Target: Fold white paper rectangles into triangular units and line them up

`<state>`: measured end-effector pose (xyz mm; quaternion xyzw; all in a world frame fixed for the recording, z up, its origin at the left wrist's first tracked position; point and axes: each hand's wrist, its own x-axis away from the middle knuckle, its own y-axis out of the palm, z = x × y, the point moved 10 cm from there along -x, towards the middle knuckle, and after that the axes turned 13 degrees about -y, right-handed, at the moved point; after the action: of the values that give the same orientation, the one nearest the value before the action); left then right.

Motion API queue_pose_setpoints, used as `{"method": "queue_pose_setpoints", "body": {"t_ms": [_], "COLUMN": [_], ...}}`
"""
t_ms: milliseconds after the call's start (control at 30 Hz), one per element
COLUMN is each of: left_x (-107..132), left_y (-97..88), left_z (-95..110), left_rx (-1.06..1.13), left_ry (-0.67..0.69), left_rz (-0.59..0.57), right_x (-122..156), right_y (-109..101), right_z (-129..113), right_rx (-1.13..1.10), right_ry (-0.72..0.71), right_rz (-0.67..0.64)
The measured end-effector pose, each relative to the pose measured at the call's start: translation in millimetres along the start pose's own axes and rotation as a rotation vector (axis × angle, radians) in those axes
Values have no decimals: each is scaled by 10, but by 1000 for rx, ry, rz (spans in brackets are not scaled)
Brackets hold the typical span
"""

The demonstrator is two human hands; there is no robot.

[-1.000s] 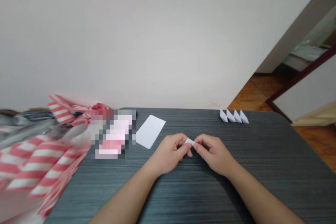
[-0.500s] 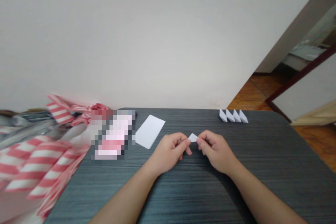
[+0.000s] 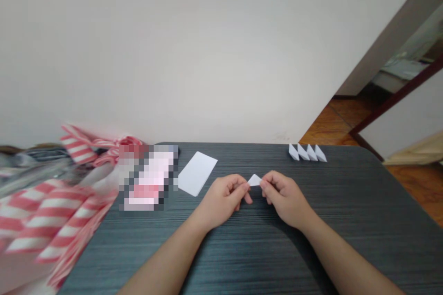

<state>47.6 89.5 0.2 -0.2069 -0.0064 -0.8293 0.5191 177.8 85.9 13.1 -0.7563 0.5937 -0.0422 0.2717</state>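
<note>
My left hand (image 3: 223, 198) and my right hand (image 3: 285, 199) are both curled closed and held close together above the bench (image 3: 349, 207), each pinching one side of a small white paper triangle (image 3: 254, 180). The triangle sits between my hands, its pointed tip facing up and away from me, and most of its lower part is hidden by my grip. I can't see from here whether it touches the bench, though my hands are low over the dark grey, wood-grained surface. Ahead and to the left of my left hand, a white rectangular paper sheet (image 3: 196, 173) lies flat and at an angle on the bench. Over at the far edge, to the right, four folded white paper pieces (image 3: 307, 152) stand in a tight row, each one touching the next. Left of the sheet is a blurred, pixelated object (image 3: 148, 177) that I can't make out. Beyond it, a red-and-white striped cloth (image 3: 44, 212) spills over the bench's left edge. A pale wall (image 3: 173, 55) rises behind the bench, and a wooden floor (image 3: 346, 120) shows to the right.
</note>
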Motion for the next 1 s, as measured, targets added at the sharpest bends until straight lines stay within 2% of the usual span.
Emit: {"method": "queue_pose_setpoints", "body": {"t_ms": [267, 700, 1000], "left_x": [7, 8, 11], "left_y": [-16, 35, 51], "left_z": [-5, 17, 27], "left_rx": [-13, 10, -16], "left_ry": [-4, 29, 47], "left_rz": [34, -32, -34], "right_x": [0, 13, 6], "right_y": [50, 40, 148], "right_z": [26, 16, -112], "right_rx": [-65, -51, -22], "right_ry": [8, 20, -60], "right_rz": [-15, -30, -134]}}
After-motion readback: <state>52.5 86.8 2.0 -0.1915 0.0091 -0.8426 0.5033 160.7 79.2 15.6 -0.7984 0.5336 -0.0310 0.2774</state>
